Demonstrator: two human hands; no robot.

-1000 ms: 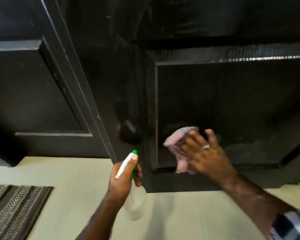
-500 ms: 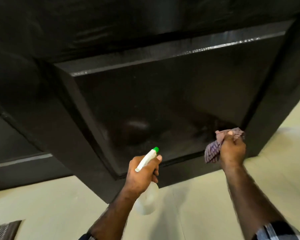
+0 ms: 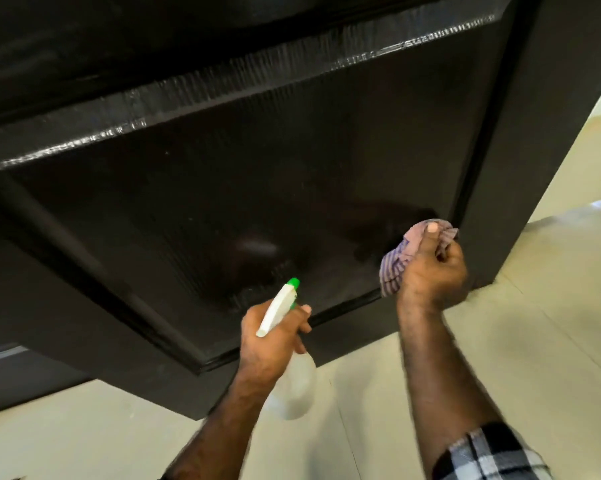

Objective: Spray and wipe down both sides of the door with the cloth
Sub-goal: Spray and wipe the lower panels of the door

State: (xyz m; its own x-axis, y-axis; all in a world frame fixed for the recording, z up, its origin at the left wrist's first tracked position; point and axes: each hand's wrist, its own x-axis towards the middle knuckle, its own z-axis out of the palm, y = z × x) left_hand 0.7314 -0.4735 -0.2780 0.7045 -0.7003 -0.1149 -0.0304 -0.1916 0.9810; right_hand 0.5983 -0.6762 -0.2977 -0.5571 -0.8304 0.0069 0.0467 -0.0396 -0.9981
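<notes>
Pale floor (image 3: 534,341); glossy black door (image 3: 257,188) (streaky); right hand (image 3: 430,271) grips striped cloth (image 3: 394,268), left hand (image 3: 267,344) grips spray bottle (image 3: 293,386).

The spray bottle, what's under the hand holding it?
Under the left hand, the spray bottle's translucent body hangs over pale floor. The fingers hide its neck and trigger; any liquid level is unreadable.

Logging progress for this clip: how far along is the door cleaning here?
Looks done: wet streaks glisten on the lower panel of the door. In hand: the right hand grips the bunched cloth at the panel's lower right corner; the left hand holds the spray bottle. Left: the door's other side, not visible.
</notes>
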